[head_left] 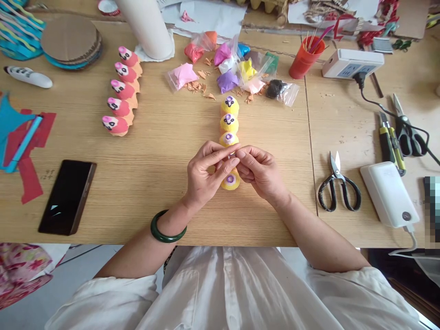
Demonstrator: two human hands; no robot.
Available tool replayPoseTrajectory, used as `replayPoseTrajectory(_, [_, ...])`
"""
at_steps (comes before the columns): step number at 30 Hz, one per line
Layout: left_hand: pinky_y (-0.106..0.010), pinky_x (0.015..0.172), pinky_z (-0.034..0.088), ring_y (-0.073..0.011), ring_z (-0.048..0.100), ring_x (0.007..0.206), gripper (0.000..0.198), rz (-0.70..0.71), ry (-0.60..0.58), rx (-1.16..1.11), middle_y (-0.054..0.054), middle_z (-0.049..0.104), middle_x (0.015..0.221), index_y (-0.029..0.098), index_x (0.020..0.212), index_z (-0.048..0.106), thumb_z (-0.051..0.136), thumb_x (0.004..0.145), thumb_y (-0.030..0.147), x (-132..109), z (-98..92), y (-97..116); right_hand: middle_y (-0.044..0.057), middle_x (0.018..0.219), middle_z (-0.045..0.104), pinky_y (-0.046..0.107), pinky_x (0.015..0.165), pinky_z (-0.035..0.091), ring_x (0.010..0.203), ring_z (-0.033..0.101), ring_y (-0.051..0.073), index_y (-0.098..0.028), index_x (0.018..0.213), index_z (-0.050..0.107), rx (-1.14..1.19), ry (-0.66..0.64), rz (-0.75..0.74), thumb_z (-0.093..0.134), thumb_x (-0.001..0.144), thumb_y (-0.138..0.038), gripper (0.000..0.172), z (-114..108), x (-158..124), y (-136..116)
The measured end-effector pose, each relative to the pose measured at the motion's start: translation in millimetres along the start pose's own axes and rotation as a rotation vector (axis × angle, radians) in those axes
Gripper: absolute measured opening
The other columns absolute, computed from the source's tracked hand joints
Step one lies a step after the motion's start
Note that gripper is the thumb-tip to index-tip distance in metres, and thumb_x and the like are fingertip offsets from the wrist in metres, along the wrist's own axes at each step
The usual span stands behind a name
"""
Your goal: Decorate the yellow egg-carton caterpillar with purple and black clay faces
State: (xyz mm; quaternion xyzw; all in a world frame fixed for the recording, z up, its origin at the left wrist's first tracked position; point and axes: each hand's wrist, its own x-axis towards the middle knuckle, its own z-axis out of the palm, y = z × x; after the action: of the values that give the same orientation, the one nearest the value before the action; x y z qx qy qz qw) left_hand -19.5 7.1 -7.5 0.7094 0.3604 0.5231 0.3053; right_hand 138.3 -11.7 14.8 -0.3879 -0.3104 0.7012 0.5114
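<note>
My left hand (208, 173) and my right hand (260, 174) meet over a row of yellow egg-carton cups (229, 120) decorated with purple and white clay eyes. Their fingertips pinch close together above the row. Whatever lies between them is too small and hidden to tell. The lowest yellow cup (230, 181) sits just under my hands, partly covered by them. A green bangle (168, 227) circles my left wrist.
A row of pink carton cups (121, 94) and bags of coloured clay (227, 68) lie on the wooden table (154, 206). A phone (67, 197) is at left. Scissors (338, 183), a power bank (388, 195) and a power strip (352, 64) are at right.
</note>
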Motion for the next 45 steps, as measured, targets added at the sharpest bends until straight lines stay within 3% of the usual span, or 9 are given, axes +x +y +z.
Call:
replayPoseTrajectory(10, [-0.023, 0.068, 0.055, -0.01, 0.067, 0.078, 0.012, -0.027, 0.085, -0.017, 0.002, 0.075, 0.087, 0.032, 0.106, 0.086, 0.078, 0.1, 0.028, 0.5, -2.8, 2.5, -0.008, 0.056, 0.044, 0.023, 0.046, 0.015, 0.048, 0.027, 0.003, -0.017, 0.075, 0.066, -0.025, 0.016, 0.025, 0.091, 0.078, -0.059, 0.049, 1.0, -1.8, -0.1])
replayPoseTrajectory(14, [-0.02, 0.069, 0.055, -0.0094, 0.069, 0.08, 0.014, -0.01, 0.1, -0.068, 0.002, 0.076, 0.087, 0.033, 0.105, 0.087, 0.082, 0.096, 0.024, 1.3, -2.2, -0.3, -0.01, 0.054, 0.041, 0.022, 0.044, 0.014, 0.047, 0.025, 0.003, -0.018, 0.077, 0.066, -0.009, 0.003, 0.031, 0.093, 0.075, -0.059, 0.05, 0.4, -0.7, 0.2])
replayPoseTrajectory(19, [-0.019, 0.061, 0.052, -0.0074, 0.061, 0.069, 0.022, -0.092, 0.074, -0.183, 0.0, 0.072, 0.091, 0.035, 0.118, 0.085, 0.081, 0.097, 0.04, 1.1, -1.8, -1.4, -0.011, 0.054, 0.038, 0.022, 0.044, 0.014, 0.047, 0.023, 0.003, -0.018, 0.078, 0.066, -0.014, 0.018, -0.004, 0.093, 0.075, -0.058, 0.049, -0.1, 0.2, 0.1])
replayPoseTrajectory(22, [-0.019, 0.055, 0.048, -0.0084, 0.062, 0.07, 0.024, -0.185, 0.104, -0.225, -0.003, 0.074, 0.096, 0.032, 0.116, 0.086, 0.07, 0.105, 0.045, 0.2, -1.8, 0.3, -0.011, 0.054, 0.035, 0.023, 0.045, 0.012, 0.048, 0.022, 0.003, -0.019, 0.078, 0.066, -0.027, 0.03, -0.005, 0.092, 0.076, -0.059, 0.048, -1.2, 0.5, 0.1])
replayPoseTrajectory(24, [-0.019, 0.055, 0.048, -0.0081, 0.062, 0.07, 0.021, -0.197, 0.107, -0.221, -0.003, 0.075, 0.097, 0.031, 0.113, 0.087, 0.072, 0.103, 0.043, 0.1, -1.7, 1.0, -0.011, 0.055, 0.035, 0.022, 0.045, 0.012, 0.049, 0.021, 0.003, -0.019, 0.079, 0.066, -0.033, 0.035, -0.003, 0.091, 0.076, -0.06, 0.048, -2.1, 0.8, 0.3])
replayPoseTrajectory(30, [-0.019, 0.066, 0.054, -0.0071, 0.066, 0.069, 0.011, -0.095, 0.085, -0.151, 0.0, 0.075, 0.089, 0.03, 0.107, 0.087, 0.08, 0.098, 0.03, 2.3, -0.2, 0.2, -0.011, 0.055, 0.036, 0.022, 0.045, 0.016, 0.049, 0.024, 0.003, -0.018, 0.078, 0.067, -0.057, 0.051, -0.022, 0.093, 0.075, -0.06, 0.049, -3.0, 1.2, 2.3])
replayPoseTrajectory(38, [-0.019, 0.068, 0.054, -0.0084, 0.069, 0.076, 0.006, -0.029, 0.129, -0.083, 0.002, 0.076, 0.082, 0.025, 0.091, 0.084, 0.083, 0.095, 0.021, 1.8, -2.1, 1.2, -0.011, 0.055, 0.041, 0.022, 0.045, 0.019, 0.049, 0.028, 0.003, -0.018, 0.08, 0.067, -0.056, 0.06, -0.012, 0.096, 0.071, -0.058, 0.05, 0.2, -0.4, 0.8])
replayPoseTrajectory(41, [-0.02, 0.067, 0.054, -0.0086, 0.069, 0.075, 0.005, -0.058, 0.109, -0.108, 0.001, 0.077, 0.088, 0.028, 0.099, 0.086, 0.081, 0.097, 0.028, 0.5, -2.5, 0.7, -0.011, 0.054, 0.039, 0.022, 0.045, 0.018, 0.049, 0.026, 0.003, -0.018, 0.079, 0.067, -0.056, 0.048, -0.015, 0.095, 0.073, -0.058, 0.049, 0.1, -0.4, 0.6])
replayPoseTrajectory(45, [-0.023, 0.055, 0.046, -0.0075, 0.056, 0.062, 0.027, -0.189, 0.107, -0.187, -0.002, 0.075, 0.095, 0.03, 0.117, 0.085, 0.064, 0.108, 0.045, -0.8, -1.5, 0.9, -0.012, 0.054, 0.034, 0.022, 0.045, 0.014, 0.048, 0.022, 0.003, -0.018, 0.078, 0.066, -0.039, 0.044, -0.03, 0.093, 0.076, -0.057, 0.047, -1.9, 0.7, 1.1])
